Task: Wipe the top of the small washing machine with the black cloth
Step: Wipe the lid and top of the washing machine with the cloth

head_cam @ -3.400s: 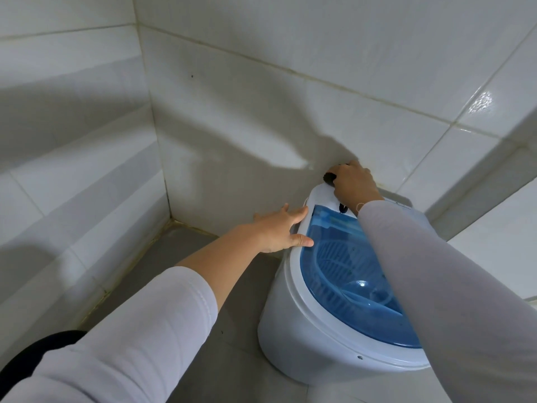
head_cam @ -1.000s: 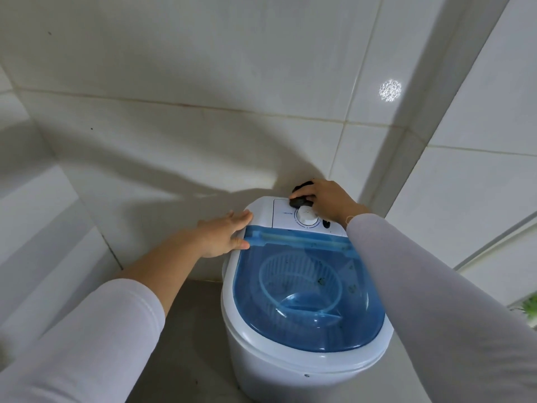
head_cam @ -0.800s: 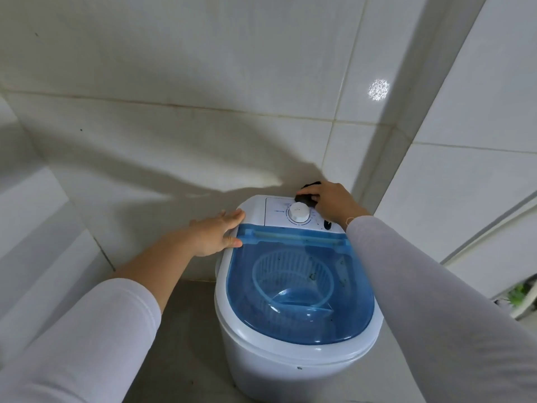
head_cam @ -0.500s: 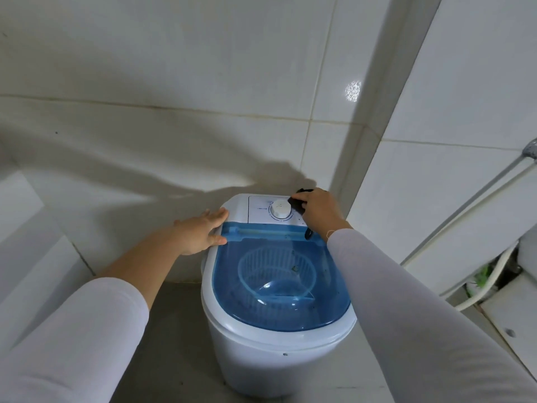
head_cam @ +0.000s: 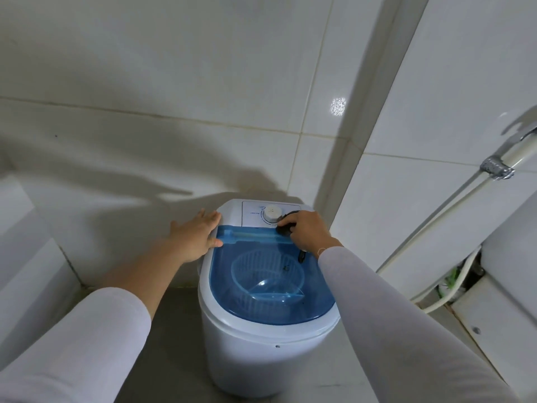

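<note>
A small white washing machine [head_cam: 250,338] with a see-through blue lid [head_cam: 270,286] stands on the floor against the tiled wall. Its white control panel at the back carries a round white dial [head_cam: 272,213]. My right hand [head_cam: 308,234] is closed on the black cloth [head_cam: 286,225] and presses it on the panel just right of the dial, at the lid's back edge. A thin black strip of the cloth hangs below my wrist over the lid. My left hand [head_cam: 197,237] lies flat with fingers spread on the machine's back left rim.
White tiled walls close in behind and on both sides, with a corner right behind the machine. A metal pipe and white hose [head_cam: 494,167] run down the right wall. A white fixture [head_cam: 508,301] stands at the right. Grey floor [head_cam: 174,330] lies left of the machine.
My right hand has slid the cloth from behind the dial round to its right side and down to the lid's back edge. My left hand has stayed on the left rim.
</note>
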The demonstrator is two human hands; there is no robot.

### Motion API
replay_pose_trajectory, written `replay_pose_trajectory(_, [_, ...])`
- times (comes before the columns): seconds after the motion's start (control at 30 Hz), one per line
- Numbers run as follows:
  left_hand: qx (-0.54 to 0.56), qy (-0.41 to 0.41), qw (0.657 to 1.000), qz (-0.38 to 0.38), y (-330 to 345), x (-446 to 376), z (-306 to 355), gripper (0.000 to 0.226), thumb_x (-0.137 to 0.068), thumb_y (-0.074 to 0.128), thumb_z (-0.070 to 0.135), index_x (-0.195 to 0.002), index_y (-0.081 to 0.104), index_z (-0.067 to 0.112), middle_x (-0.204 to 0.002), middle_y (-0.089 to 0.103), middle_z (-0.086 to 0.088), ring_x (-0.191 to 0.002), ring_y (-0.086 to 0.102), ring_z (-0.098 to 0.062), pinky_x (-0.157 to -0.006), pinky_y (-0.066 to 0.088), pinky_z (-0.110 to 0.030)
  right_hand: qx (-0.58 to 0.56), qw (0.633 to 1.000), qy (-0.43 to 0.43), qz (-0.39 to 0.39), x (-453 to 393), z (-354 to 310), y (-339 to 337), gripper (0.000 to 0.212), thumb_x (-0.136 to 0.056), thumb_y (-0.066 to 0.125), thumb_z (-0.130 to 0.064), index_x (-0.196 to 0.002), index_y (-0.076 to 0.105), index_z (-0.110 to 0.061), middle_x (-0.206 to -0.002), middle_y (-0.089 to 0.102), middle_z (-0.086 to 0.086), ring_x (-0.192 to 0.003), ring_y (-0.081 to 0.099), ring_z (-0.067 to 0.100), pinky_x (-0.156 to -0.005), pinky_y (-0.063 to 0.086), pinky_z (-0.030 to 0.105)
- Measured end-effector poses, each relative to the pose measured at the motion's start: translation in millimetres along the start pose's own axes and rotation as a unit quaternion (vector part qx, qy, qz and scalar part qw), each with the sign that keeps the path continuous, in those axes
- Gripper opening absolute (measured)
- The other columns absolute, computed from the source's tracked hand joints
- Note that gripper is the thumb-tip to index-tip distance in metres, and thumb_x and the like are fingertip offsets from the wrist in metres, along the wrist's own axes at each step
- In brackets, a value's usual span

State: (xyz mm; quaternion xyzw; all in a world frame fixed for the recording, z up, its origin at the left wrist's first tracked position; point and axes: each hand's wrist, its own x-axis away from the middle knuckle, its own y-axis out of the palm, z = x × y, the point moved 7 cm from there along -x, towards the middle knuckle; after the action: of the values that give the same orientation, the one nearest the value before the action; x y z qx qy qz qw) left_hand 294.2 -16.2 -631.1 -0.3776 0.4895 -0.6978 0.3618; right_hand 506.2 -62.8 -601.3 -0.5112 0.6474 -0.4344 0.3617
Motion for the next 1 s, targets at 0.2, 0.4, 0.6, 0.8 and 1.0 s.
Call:
replay_pose_trajectory(0.2, [0.046,-0.01,0.998,-0.032,4,12,-8,0.071,-0.096,0.046,0.039,-0.152,0.004,0.028,-0.161,-0.003,-0.006,-0.149,0.004,-0.026,-0.118,0.01,-0.056,-0.111,0.994,0.001,0.009,-8,-7,-49,0.041,-0.087,0.041,0.003,-0.108,0.07,-0.016,-0.121,0.066,0.006,-0.097,0.052,0.014,-0.083,0.037,0.017])
replay_pose_trajectory(0.4, [0.029,0.002,0.997,-0.068,12,20,-9,0.078,-0.094,0.052,0.038,-0.153,0.002,0.027,-0.161,-0.003,-0.006,-0.149,0.005,-0.024,-0.118,0.009,-0.054,-0.102,0.993,-0.01,0.059,-29,-29,-54,0.043,-0.089,0.034,0.002,-0.111,0.067,-0.017,-0.124,0.063,0.009,-0.104,0.054,0.023,-0.082,0.039,0.023])
replay_pose_trajectory(0.6, [0.022,0.006,0.998,-0.066,10,19,-8,0.075,-0.093,0.052,0.039,-0.152,0.006,0.026,-0.161,0.002,-0.007,-0.149,0.005,-0.024,-0.118,0.009,-0.055,0.004,1.0,-0.027,0.012,-42,-39,-14,0.038,-0.089,0.04,-0.002,-0.114,0.065,-0.017,-0.119,0.061,0.013,-0.106,0.057,0.03,-0.084,0.043,0.03])
replay_pose_trajectory(0.8, [0.015,0.008,0.998,-0.061,9,18,-10,0.076,-0.093,0.052,0.041,-0.152,0.007,0.025,-0.161,0.004,-0.007,-0.149,0.008,-0.026,-0.116,0.014,-0.053,0.078,0.995,-0.062,0.02,-42,-39,1,0.038,-0.087,0.046,0.0,-0.107,0.068,-0.024,-0.117,0.057,0.008,-0.104,0.056,0.031,-0.082,0.041,0.029])
replay_pose_trajectory(1.0, [0.033,0.002,0.998,-0.052,13,18,-12,0.077,-0.093,0.052,0.041,-0.152,0.005,0.028,-0.162,0.001,-0.006,-0.149,0.004,-0.025,-0.116,0.008,-0.057,0.121,0.986,-0.11,0.02,-25,-39,0,0.041,-0.083,0.049,0.005,-0.107,0.069,-0.022,-0.115,0.058,0.01,-0.103,0.056,0.03,-0.086,0.042,0.03])
